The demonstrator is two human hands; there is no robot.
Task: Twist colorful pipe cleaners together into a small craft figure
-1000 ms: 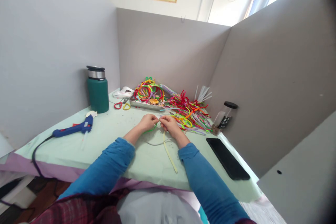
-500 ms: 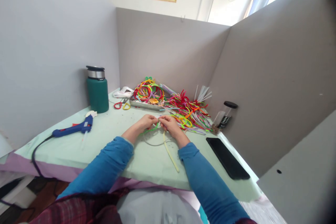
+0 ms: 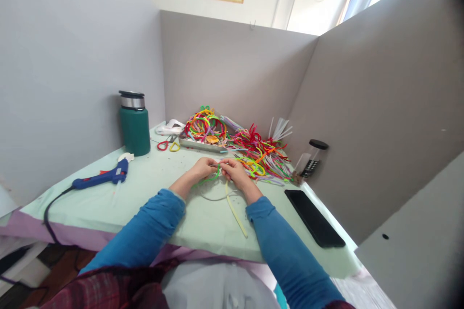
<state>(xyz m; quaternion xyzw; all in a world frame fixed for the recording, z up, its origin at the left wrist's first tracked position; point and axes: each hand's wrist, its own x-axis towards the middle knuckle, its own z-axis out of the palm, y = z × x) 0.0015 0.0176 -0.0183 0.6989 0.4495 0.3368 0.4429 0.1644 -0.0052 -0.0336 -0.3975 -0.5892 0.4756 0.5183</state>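
My left hand (image 3: 203, 169) and my right hand (image 3: 234, 172) meet over the middle of the table, fingertips pinched close together. Between them runs a green pipe cleaner (image 3: 210, 179), its tail curving below my left fingers. The exact grip of each fingertip is too small to make out fully. Beneath my hands a thin grey-white loop (image 3: 213, 199) lies on the cloth. A pale yellow strip (image 3: 236, 213) trails from under my right hand toward the table's front edge.
Behind my hands are a metal tray (image 3: 203, 145) of colourful rings and a heap of pipe cleaners (image 3: 264, 150). Scissors (image 3: 174, 146), a green bottle (image 3: 135, 125) and a blue glue gun (image 3: 105, 177) with cord stand left. A black phone (image 3: 314, 218) and clear jar (image 3: 311, 161) are right.
My fingers have shifted slightly around the green pipe cleaner, and a bit more green shows between the fingertips. The other things stay where they were.
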